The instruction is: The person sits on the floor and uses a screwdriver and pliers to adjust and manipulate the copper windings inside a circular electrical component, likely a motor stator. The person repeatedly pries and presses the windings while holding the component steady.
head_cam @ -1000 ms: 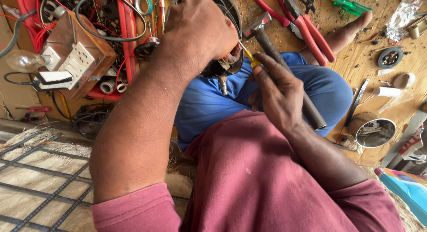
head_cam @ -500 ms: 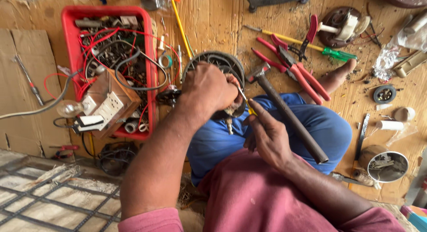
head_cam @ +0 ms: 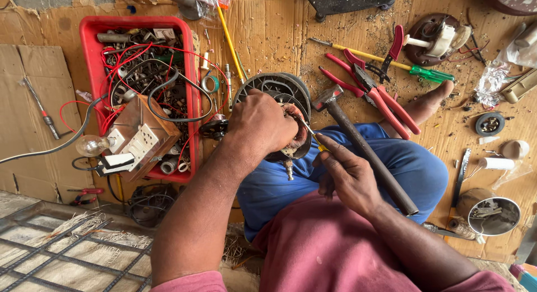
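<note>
- On the lap, over the blue trousers, sits the round motor stator (head_cam: pixel 279 96): a dark ribbed ring with copper windings. Its far rim rests on the cardboard floor (head_cam: pixel 268 34).
- Left hand (head_cam: pixel 262 124): closed over the near edge of the stator from above, fingers curled around the winding side, gripping it steady. A short metal shaft (head_cam: pixel 289 170) hangs just below this hand.
- Right hand (head_cam: pixel 345 177): fingers pinched shut on a thin yellow-handled screwdriver (head_cam: pixel 314 138). Only a short part of the tool shows.
- Key relation: the stator lies up and to the left of the right hand. The screwdriver's long axis runs from the right hand up-left, with its tip at the windings just beside the left hand's knuckles. The left hand is already on the stator; the right reaches it only through the tool.
- Hammer (head_cam: pixel 363 149): lies across the right thigh, head near the stator rim, handle slanting down-right behind the right hand. I cannot tell whether the hand touches it.
- Surroundings: a red tray (head_cam: pixel 86 32) of wires and parts lies left of the stator. Red-handled pliers (head_cam: pixel 380 96) lie to the right, well apart from both hands.
</note>
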Tool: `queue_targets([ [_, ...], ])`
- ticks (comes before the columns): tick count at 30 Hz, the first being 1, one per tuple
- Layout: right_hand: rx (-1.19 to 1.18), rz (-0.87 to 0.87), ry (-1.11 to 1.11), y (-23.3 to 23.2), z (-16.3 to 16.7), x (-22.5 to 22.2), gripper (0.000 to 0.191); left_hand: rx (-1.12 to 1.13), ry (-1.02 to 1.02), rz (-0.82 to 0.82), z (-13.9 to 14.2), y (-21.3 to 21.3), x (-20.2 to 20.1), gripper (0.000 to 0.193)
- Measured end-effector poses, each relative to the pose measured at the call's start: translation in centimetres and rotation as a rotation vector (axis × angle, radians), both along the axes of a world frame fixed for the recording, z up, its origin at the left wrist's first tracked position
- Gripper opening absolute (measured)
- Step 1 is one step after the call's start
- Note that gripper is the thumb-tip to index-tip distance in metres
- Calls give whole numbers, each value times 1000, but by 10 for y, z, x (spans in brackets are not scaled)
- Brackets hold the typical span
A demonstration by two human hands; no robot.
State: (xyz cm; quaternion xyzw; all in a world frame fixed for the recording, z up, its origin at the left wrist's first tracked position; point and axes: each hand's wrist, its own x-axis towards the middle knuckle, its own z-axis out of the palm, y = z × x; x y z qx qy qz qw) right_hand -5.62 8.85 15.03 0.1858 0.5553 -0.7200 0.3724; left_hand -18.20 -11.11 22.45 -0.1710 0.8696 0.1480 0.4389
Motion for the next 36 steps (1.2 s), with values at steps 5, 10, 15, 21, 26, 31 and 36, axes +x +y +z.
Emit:
queue_targets([
  [5,-37,26,-69,7,-1,-10,49,-11,30,-5,-3,-3,-1,84],
  [10,41,104,-55,11,5,-18,48,-22,22,-11,-6,-4,0,86],
  [15,111,161,-59,12,17,-28,47,-10,37,-37,-6,-4,1,83],
  [21,149,228,-60,11,36,-36,49,-29,1,-23,-2,-1,0,86],
  [26,198,236,-35,9,41,-39,47,-28,-2,-26,3,0,0,84],
  [31,181,220,-19,13,35,-39,45,-28,28,-6,3,0,2,84],
  [36,185,272,-10,19,28,-46,45,-37,11,-9,3,1,2,83],
])
